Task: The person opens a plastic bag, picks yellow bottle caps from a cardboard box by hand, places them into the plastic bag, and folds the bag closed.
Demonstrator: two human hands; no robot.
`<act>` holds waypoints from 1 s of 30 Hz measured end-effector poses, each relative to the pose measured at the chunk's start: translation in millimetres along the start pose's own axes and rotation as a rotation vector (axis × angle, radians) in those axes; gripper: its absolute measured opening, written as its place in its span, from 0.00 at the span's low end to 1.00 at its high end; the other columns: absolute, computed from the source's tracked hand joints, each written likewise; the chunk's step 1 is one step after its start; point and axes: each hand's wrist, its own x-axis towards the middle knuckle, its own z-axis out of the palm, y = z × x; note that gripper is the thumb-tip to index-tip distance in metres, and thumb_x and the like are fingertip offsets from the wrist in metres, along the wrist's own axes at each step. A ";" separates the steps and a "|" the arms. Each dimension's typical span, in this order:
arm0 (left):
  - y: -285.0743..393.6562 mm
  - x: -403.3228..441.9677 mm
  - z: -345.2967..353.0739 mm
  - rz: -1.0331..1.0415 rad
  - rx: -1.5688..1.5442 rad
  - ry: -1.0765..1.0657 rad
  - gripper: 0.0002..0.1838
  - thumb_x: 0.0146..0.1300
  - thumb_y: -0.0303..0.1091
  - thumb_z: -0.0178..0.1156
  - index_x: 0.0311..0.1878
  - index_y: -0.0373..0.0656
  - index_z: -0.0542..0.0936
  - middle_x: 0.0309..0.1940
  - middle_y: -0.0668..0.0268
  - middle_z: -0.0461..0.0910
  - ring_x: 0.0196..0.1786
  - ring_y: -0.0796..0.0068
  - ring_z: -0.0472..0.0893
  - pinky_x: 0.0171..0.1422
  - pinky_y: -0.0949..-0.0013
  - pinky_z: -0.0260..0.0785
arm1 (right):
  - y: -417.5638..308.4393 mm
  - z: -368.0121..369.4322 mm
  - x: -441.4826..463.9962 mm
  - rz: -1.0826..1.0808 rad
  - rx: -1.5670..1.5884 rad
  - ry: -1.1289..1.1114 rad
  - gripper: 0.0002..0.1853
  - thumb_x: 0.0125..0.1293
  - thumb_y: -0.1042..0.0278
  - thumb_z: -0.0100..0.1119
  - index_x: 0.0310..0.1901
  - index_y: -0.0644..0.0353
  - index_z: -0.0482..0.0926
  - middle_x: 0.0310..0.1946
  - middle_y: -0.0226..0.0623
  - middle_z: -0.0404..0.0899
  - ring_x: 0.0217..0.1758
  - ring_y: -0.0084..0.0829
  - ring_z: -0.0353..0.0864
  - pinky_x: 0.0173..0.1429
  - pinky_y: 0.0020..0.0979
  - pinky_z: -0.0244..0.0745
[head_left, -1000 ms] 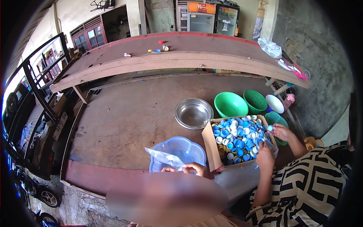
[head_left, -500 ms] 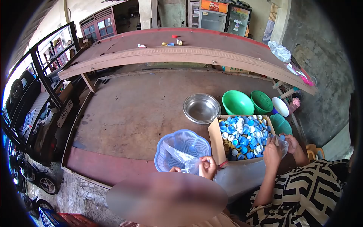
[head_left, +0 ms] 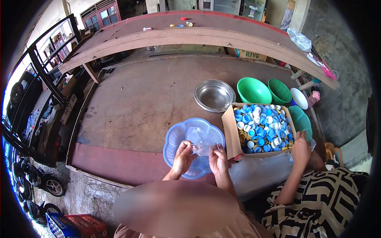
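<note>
A clear plastic bag point(head_left: 201, 139) is stretched between my two hands above a blue slotted plastic basket point(head_left: 173, 139). My left hand point(head_left: 182, 157) pinches the bag's left edge, while my right hand point(head_left: 218, 159) grips its right edge, fingers closed. Beyond the bag, the basket's far rim and inner wall show through. Right of the basket stands an open cardboard box point(head_left: 229, 127) heaped with blue, white and yellow bottle caps point(head_left: 264, 126). Larger clear plastic sheeting point(head_left: 258, 174) lies in front of the box.
A co-worker's hand point(head_left: 301, 148) is by the box's right side, near more clear plastic. Behind stand a steel bowl point(head_left: 214, 95), a green basin point(head_left: 254, 91), a green basket point(head_left: 279, 92), a white bowl point(head_left: 298, 98) and a teal basket point(head_left: 300, 119). A raised wooden shelf point(head_left: 158, 37) crosses behind.
My left hand has come up into fuller view over the basket. The bag, earlier slanting across the basket, is now held between both hands. The co-worker's hand has shifted right.
</note>
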 end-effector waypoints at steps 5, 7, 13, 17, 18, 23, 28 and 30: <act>1.0 -3.6 -10.2 -0.067 -0.115 0.054 0.04 0.67 0.32 0.41 0.40 0.47 0.66 0.38 0.66 0.73 0.43 0.70 0.76 0.49 0.61 0.72 | 1.1 -1.8 -1.2 0.030 -0.246 0.024 0.13 0.60 0.83 0.45 0.47 0.64 0.68 0.39 0.38 0.74 0.42 0.26 0.76 0.47 0.22 0.75; 1.0 -5.4 -5.5 -0.147 -0.153 0.109 0.05 0.67 0.33 0.41 0.42 0.46 0.66 0.38 0.65 0.73 0.44 0.70 0.76 0.49 0.62 0.72 | 5.4 8.6 -12.4 0.137 -0.464 -0.103 0.10 0.64 0.77 0.44 0.46 0.65 0.70 0.38 0.35 0.75 0.42 0.23 0.76 0.47 0.23 0.73; -10.8 -14.1 -0.2 -0.281 -0.039 0.211 0.08 0.67 0.33 0.38 0.42 0.42 0.66 0.33 0.66 0.72 0.32 0.76 0.73 0.37 0.70 0.70 | -5.3 24.3 -4.6 -0.003 -0.548 -0.125 0.07 0.64 0.71 0.51 0.40 0.64 0.73 0.28 0.30 0.74 0.27 0.18 0.73 0.32 0.20 0.71; -27.3 -18.4 7.0 -0.142 0.091 0.223 0.06 0.65 0.31 0.43 0.42 0.41 0.66 0.34 0.65 0.69 0.32 0.77 0.72 0.37 0.71 0.69 | 2.4 24.0 0.7 -0.197 -0.753 0.056 0.07 0.62 0.69 0.55 0.36 0.64 0.74 0.22 0.29 0.73 0.19 0.16 0.70 0.24 0.19 0.69; -27.7 -19.3 7.4 -0.033 0.169 0.204 0.06 0.64 0.29 0.46 0.43 0.40 0.66 0.35 0.65 0.68 0.32 0.77 0.72 0.37 0.72 0.69 | 1.4 20.9 0.6 -0.213 -0.833 0.038 0.06 0.61 0.69 0.55 0.35 0.64 0.74 0.22 0.29 0.73 0.18 0.16 0.69 0.22 0.19 0.68; -4.3 -19.2 15.5 0.536 1.239 0.040 0.16 0.51 0.19 0.57 0.45 0.37 0.70 0.37 0.61 0.67 0.33 0.72 0.71 0.36 0.71 0.67 | 3.6 28.0 -9.4 -0.260 -1.189 0.070 0.06 0.59 0.71 0.57 0.32 0.64 0.74 0.19 0.29 0.72 0.13 0.15 0.67 0.13 0.18 0.59; -1.4 -20.2 -9.6 0.037 0.960 0.060 0.08 0.56 0.20 0.51 0.40 0.34 0.74 0.34 0.62 0.74 0.35 0.73 0.72 0.40 0.75 0.65 | -8.4 34.5 -15.9 0.178 -0.968 -0.170 0.07 0.63 0.67 0.54 0.33 0.61 0.74 0.17 0.22 0.69 0.14 0.10 0.63 0.16 0.15 0.56; 3.5 -24.2 -14.5 -0.357 0.428 0.030 0.08 0.64 0.30 0.48 0.38 0.36 0.75 0.37 0.63 0.75 0.39 0.73 0.74 0.44 0.73 0.67 | -12.8 38.9 -13.5 0.267 -0.752 -0.159 0.06 0.63 0.66 0.54 0.34 0.60 0.74 0.17 0.21 0.68 0.15 0.10 0.63 0.16 0.14 0.55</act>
